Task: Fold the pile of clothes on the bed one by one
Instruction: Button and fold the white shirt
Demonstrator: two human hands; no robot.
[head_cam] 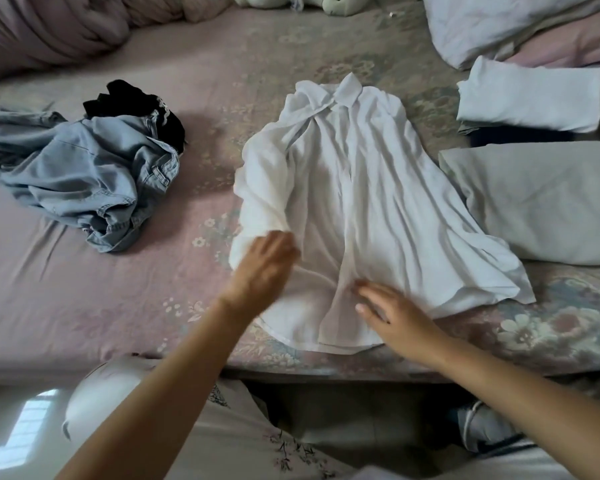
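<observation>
White shirt point(361, 202) spread collar-away on the bed point(84, 306), between an unfolded denim heap point(84, 174) to the left and folded pale garments point(548, 199) to the right. The left hand point(264, 268) lies on the folded-in left sleeve, its grip too blurred to tell; the right hand point(395, 313) rests flat, fingers spread, near the hem. To fold well, smooth outward from the placket before bringing the right side in (wrinkles run lengthwise). The hem lies just inside the mattress edge; open sheet remains to the left, while the right flank touches the folded stack.
</observation>
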